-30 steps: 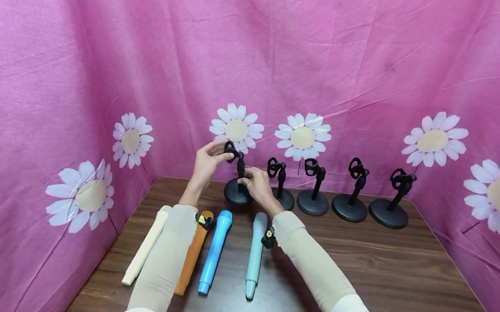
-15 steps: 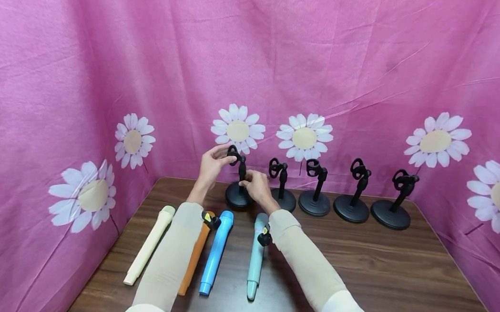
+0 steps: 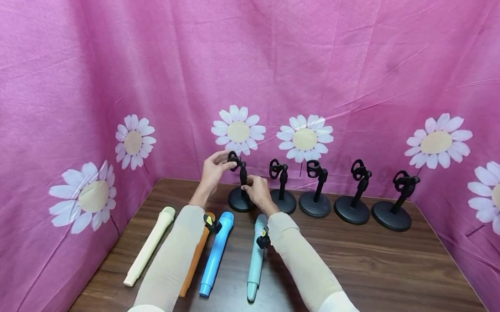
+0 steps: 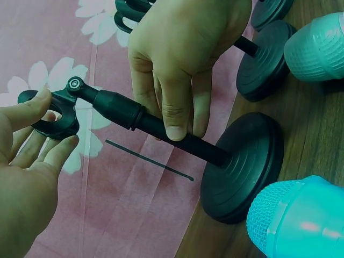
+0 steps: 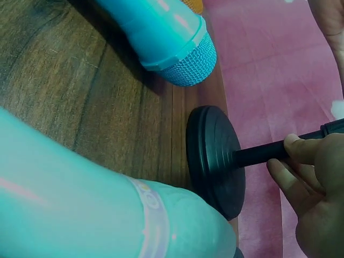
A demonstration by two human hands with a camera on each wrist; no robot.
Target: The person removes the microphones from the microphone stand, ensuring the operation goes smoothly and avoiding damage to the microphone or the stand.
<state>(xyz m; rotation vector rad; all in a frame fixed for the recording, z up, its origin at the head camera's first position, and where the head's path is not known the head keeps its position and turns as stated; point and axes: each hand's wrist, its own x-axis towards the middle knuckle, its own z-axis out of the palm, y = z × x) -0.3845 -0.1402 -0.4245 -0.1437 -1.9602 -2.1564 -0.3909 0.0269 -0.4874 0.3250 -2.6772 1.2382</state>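
A black tabletop microphone stand (image 3: pixel 240 203) with a round base stands at the back left of the table. My left hand (image 3: pixel 212 176) holds its clip (image 4: pixel 65 122) between thumb and fingers, as the left wrist view shows. Lower down, my right hand (image 3: pixel 258 193) pinches the pole (image 5: pixel 260 155) just above the base. Nearest the two forearms lie a blue microphone (image 3: pixel 216 254), a mint green microphone (image 3: pixel 254 266) and an orange microphone (image 3: pixel 195 262), the orange one partly covered by the left sleeve. Farther left is a cream microphone (image 3: pixel 149 247).
Several more black stands, among them one close beside the right hand (image 3: pixel 283 202) and one at the far right (image 3: pixel 391 216), line the back of the wooden table (image 3: pixel 367 273). A pink curtain (image 3: pixel 256 56) with white flowers hangs behind and at both sides.
Both hands and the held stand have shifted slightly right and lower in the head view. The grip on clip and pole stays the same. The microphones have not been moved.
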